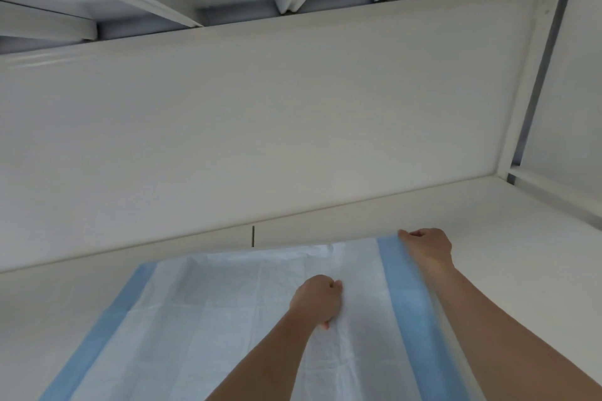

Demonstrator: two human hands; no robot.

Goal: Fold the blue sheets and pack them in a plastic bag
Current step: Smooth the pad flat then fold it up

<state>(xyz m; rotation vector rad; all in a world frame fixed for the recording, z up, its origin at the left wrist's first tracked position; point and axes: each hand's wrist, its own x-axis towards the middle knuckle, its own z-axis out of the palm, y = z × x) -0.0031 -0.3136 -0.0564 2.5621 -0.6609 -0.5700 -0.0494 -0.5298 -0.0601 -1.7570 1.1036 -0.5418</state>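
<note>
Blue-edged sheet (228, 319) lies flat on the table (49, 303), left hand (317, 301) pinching its middle, right hand (426, 246) pinching the far corner, so fold 1 looks underway, next pull across.

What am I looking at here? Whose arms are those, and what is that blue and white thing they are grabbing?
There is no machine here. A person wears a camera on their head, so you see their own two arms reaching out below you. There is only this one picture, looking forward and down. On the white table lies a big sheet: white in the middle, with a blue stripe down each side. The right hand pinches the far corner of the sheet at its blue edge. The left hand has its fingers curled on the white middle part and seems to grip it. A white wall stands behind the table. No plastic bag is in view.
</note>
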